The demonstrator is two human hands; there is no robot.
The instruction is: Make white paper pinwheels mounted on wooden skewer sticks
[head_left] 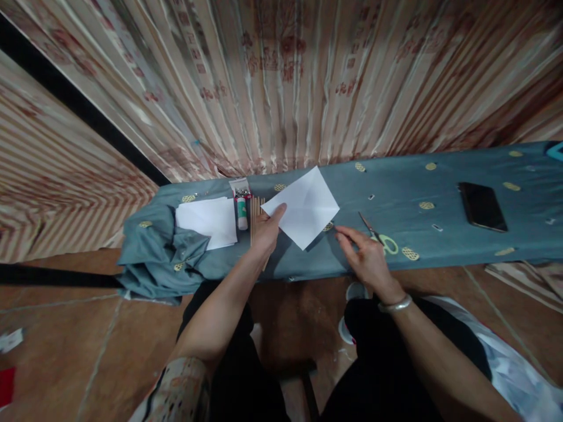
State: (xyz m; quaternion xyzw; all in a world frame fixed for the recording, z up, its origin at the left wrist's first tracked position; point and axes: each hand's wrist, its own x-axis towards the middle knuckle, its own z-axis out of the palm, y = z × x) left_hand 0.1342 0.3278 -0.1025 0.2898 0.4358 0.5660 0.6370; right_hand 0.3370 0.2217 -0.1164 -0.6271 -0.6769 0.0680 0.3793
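My left hand (268, 228) is closed on the left corner of a square sheet of white paper (308, 211), its thumb lying on top. The sheet is turned like a diamond over the cloth-covered bench and shows a faint crease. My right hand (363, 252) is just right of the sheet's lower right edge, apart from it, with thumb and fingers slightly spread and nothing visible in them. Beside that hand lie scissors (389, 244) with light green handles. Under my left hand, several thin wooden sticks (254, 211) are partly hidden.
A stack of white paper (209, 220) lies at the left, partly under bunched cloth. Next to it are a glue stick (241, 214) and a small pack (240, 187) of tiny items. A dark phone (482, 206) rests at the right. A patterned curtain (285, 88) hangs behind the bench.
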